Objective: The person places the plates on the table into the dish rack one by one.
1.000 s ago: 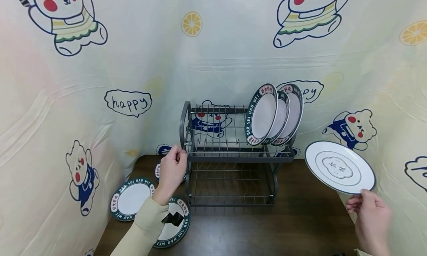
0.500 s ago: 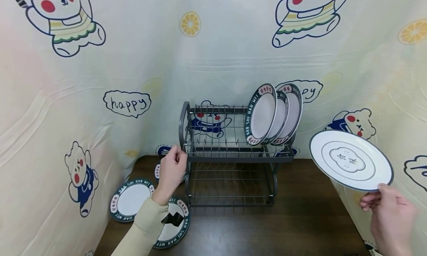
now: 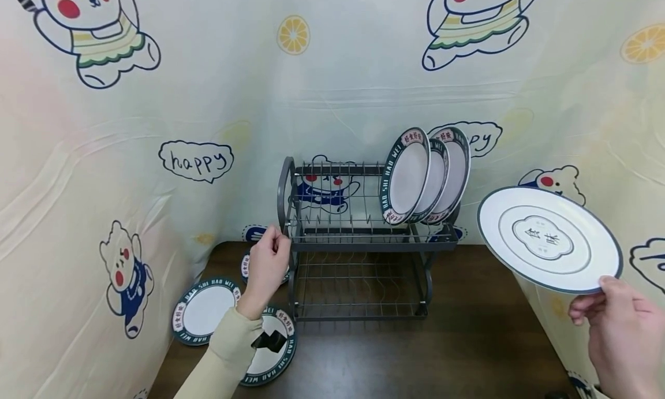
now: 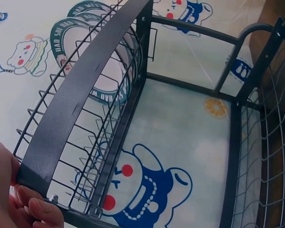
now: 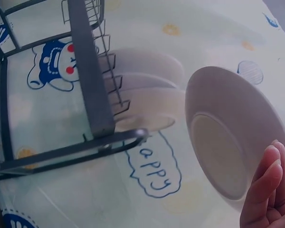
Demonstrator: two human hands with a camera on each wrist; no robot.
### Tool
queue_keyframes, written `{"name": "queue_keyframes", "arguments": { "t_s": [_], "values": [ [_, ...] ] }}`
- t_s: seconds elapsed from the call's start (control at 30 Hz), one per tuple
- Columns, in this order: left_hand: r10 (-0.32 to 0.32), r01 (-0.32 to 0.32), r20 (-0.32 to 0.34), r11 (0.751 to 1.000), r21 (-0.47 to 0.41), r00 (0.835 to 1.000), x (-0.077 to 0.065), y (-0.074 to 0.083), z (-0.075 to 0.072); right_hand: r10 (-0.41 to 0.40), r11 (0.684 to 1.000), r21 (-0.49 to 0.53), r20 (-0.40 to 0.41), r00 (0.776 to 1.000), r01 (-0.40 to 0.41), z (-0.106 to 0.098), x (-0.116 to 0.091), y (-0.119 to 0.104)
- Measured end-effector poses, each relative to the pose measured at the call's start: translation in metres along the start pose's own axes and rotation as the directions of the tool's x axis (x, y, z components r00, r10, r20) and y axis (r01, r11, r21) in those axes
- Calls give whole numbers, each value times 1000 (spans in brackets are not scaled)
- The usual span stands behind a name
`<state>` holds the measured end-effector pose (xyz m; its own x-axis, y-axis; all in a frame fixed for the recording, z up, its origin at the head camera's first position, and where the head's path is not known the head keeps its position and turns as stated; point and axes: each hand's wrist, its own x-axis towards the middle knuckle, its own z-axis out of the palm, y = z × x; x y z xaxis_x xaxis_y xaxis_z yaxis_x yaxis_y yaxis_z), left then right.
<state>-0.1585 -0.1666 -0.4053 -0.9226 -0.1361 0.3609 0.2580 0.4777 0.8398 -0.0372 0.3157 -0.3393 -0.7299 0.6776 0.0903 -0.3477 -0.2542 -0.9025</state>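
A two-tier dark metal dish rack (image 3: 374,248) stands near the back cloth. My left hand (image 3: 267,266) grips the front left corner of its upper tier; in the left wrist view the fingers (image 4: 45,211) curl around the frame bar. Three plates (image 3: 407,182) with green lettered rims stand on edge at the right end of the upper tier. My right hand (image 3: 620,329) pinches a white plate (image 3: 545,237) by its near right edge, thumb on top, in the air right of the rack. In the right wrist view that plate (image 5: 218,142) shows a raised ring.
On the dark wooden table (image 3: 384,358), left of the rack, lie a flat plate (image 3: 205,312) and another plate (image 3: 275,358), partly behind my left sleeve. A smaller dish (image 3: 245,266) is mostly hidden by my left hand. Patterned cloth (image 3: 228,87) hangs behind and at both sides.
My right hand has carried the white plate to the right and upward, away from the rack. My left hand has stayed on the rack's corner, and the racked plates have not moved.
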Motion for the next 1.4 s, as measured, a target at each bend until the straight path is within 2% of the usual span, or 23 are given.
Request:
{"name": "queue_keyframes", "arguments": {
  "t_s": [0.17, 0.23, 0.43, 0.5, 0.73, 1.03, 1.3, 1.4],
  "values": [
    [-10, 10, 4, 1000, -5, 1000, 0, 0, 0, -23, 997, 75, 59, 998, 19, 2, -4, -5],
    [-11, 11, 7, 1000, -4, 1000, 1, 0, 0, -46, 996, 75, 82, 996, 40, 4, -6, -7],
    [-24, 24, 11, 1000, -3, 1000, 0, -1, 0, -77, 993, -77, 120, 990, 86, 10, -10, -16],
    [-26, 26, 12, 1000, -2, 1000, 0, -2, 0, -77, 991, -95, 127, 989, 90, 14, -11, -19],
    [-26, 26, 14, 1000, -7, 1000, 0, -2, 0, -92, 995, -27, 208, 974, 99, 25, -13, -26],
    [-37, 37, 16, 999, -5, 999, 0, 0, -1, -125, 991, 72, 246, 961, 110, 50, -18, -35],
    [-35, 35, 17, 999, -14, 999, 0, 1, -1, -124, 987, -68, 256, 959, 146, 70, -19, -43],
    [-33, 33, 17, 999, -12, 999, 0, 1, 0, -127, 985, -81, 273, 954, 154, 79, -19, -44]
  ]
}}
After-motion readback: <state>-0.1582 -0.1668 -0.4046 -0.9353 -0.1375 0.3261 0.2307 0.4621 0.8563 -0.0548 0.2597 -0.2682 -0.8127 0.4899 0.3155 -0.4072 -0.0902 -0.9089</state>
